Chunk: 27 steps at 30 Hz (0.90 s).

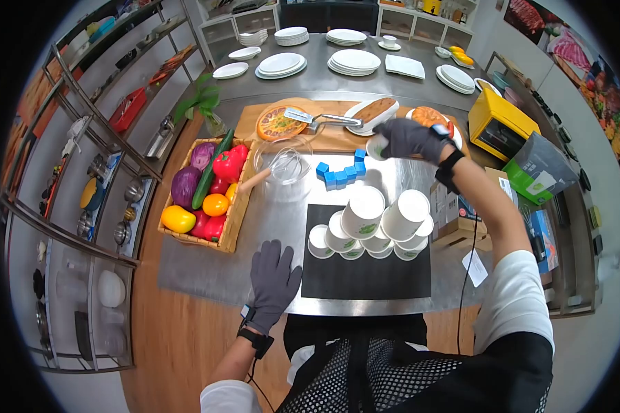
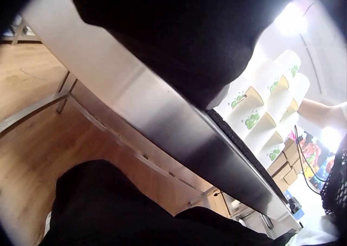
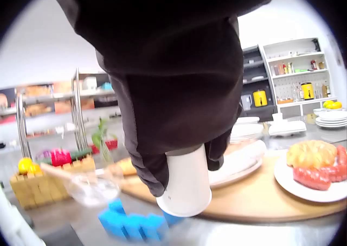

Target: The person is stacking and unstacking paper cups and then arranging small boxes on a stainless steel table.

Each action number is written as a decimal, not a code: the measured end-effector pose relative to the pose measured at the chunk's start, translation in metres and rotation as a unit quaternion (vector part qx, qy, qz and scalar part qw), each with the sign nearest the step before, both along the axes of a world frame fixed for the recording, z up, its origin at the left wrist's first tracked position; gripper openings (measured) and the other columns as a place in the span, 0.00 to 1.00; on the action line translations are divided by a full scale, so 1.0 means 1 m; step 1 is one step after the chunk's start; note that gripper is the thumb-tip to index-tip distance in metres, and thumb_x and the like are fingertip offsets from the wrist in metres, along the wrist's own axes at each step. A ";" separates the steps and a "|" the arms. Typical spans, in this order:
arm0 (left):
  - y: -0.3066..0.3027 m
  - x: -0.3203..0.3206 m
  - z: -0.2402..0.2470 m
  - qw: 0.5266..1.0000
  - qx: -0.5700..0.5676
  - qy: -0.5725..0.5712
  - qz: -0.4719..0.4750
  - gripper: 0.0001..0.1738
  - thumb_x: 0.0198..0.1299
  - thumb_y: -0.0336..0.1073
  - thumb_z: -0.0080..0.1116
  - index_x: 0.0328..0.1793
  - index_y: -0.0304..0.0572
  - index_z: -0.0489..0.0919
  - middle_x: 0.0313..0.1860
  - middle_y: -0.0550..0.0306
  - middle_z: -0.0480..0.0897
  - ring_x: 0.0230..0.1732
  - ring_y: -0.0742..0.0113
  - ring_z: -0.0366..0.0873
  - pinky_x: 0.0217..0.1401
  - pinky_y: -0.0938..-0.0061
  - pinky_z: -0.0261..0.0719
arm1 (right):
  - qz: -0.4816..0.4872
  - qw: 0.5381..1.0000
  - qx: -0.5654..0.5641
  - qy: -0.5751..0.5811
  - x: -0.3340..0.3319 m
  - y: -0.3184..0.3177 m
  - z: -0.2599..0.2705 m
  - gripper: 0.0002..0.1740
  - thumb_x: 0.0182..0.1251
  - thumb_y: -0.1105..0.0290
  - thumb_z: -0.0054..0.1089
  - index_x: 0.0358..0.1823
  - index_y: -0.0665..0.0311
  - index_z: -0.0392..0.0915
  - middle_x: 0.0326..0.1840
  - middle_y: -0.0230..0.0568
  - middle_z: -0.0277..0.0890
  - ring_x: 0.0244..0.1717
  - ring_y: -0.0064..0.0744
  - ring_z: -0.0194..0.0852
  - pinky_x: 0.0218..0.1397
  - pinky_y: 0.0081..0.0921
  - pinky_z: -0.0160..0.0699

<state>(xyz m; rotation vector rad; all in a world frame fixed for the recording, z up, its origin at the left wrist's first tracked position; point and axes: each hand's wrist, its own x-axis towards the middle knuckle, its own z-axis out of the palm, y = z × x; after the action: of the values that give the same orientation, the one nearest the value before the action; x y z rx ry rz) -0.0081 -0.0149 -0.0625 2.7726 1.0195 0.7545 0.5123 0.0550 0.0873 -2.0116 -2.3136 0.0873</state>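
Note:
My gloved right hand (image 1: 413,141) pinches a white paper cup (image 3: 187,183) at its narrow end, rim downward, beyond the blue cubes (image 1: 341,175). In the head view that cup is partly hidden by the fingers. On a black mat (image 1: 365,279) nearer to me, upside-down paper cups (image 1: 363,212) with green prints are stacked in tiers, two of them on top. My gloved left hand (image 1: 274,281) lies palm down at the table's front edge, fingers straight, left of the mat. In the left wrist view the cup stack rises past the dark glove.
A basket of vegetables (image 1: 239,219) stands at the left, beside a glass bowl with a whisk (image 1: 282,165). Behind the cubes, a wooden board (image 1: 331,142) bears a pizza (image 1: 280,124), tongs (image 1: 324,118) and plates of food. Cardboard boxes (image 1: 459,213) and a yellow appliance (image 1: 503,124) are at the right.

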 end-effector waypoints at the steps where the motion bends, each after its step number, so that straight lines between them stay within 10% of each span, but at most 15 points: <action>1: 0.000 0.001 -0.001 1.000 -0.004 -0.002 -0.004 0.30 0.70 0.46 0.75 0.74 0.41 0.87 0.80 0.35 0.81 0.82 0.29 0.76 0.83 0.33 0.71 | -0.007 0.999 0.028 0.031 -0.004 -0.009 0.028 0.37 0.65 0.53 0.86 0.72 0.64 0.90 0.56 0.56 0.96 0.61 0.55 0.96 0.68 0.44 0.92; 10: -0.002 0.002 -0.004 1.000 0.029 -0.005 -0.001 0.30 0.69 0.46 0.74 0.73 0.40 0.87 0.78 0.35 0.82 0.79 0.29 0.77 0.81 0.36 0.72 | -0.016 0.996 -0.008 0.085 -0.118 -0.125 0.243 0.42 0.68 0.42 0.86 0.70 0.69 0.90 0.51 0.55 0.96 0.51 0.48 0.95 0.60 0.41 0.90; 17: -0.004 0.000 -0.004 0.999 0.033 -0.012 -0.005 0.29 0.71 0.45 0.73 0.74 0.39 0.85 0.78 0.33 0.82 0.80 0.28 0.77 0.83 0.36 0.71 | 0.034 0.998 -0.035 -0.027 -0.163 -0.148 0.236 0.45 0.60 0.45 0.86 0.72 0.71 0.89 0.61 0.61 0.94 0.62 0.60 0.95 0.69 0.48 0.90; 27: -0.002 0.000 -0.004 1.000 0.029 -0.004 -0.005 0.28 0.70 0.48 0.72 0.71 0.40 0.88 0.76 0.36 0.83 0.79 0.31 0.77 0.81 0.36 0.72 | 0.016 0.982 -0.107 -0.157 -0.205 -0.148 0.245 0.49 0.61 0.47 0.88 0.82 0.60 0.83 0.49 0.60 0.93 0.54 0.63 0.95 0.58 0.53 0.90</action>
<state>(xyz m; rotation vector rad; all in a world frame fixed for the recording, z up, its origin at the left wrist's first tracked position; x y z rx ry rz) -0.0077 -0.0171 -0.0666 2.8186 0.9985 0.8066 0.3069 -0.0926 0.3318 -2.2311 -2.6284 0.0203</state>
